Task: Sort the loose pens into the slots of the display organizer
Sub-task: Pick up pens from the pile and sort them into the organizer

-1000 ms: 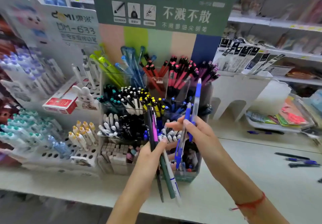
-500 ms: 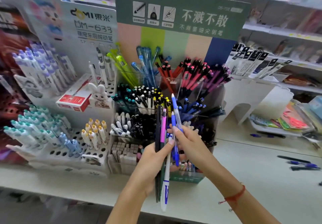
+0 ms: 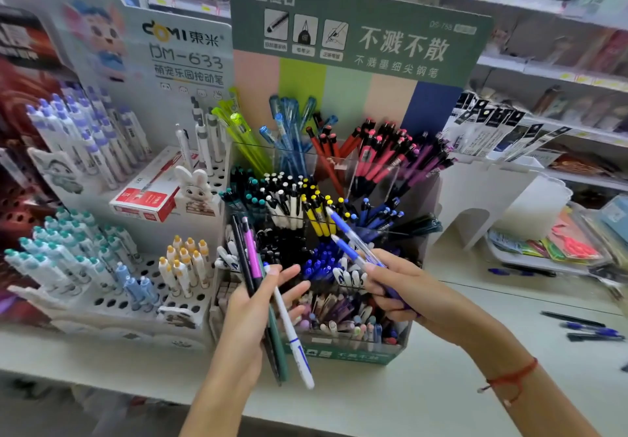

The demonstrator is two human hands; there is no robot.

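Pale grey-white shelf counter carries everything. Centre: green tiered cardboard-and-clear-plastic pen display organizer w/ tall green header, sitting directly on the counter, slots packed w/ pens by colour. Just beside it, left: white perforated plastic pen stand w/ teal-, blue- & yellow-capped pens upright in its holes; a red-and-white flat cardboard box lies on its upper tier. Right of the organizer: white arched plastic riser holding black-and-white packets. Far right on the counter, well apart from the organizer: three loose dark and blue pens lying roughly parallel near the edge.
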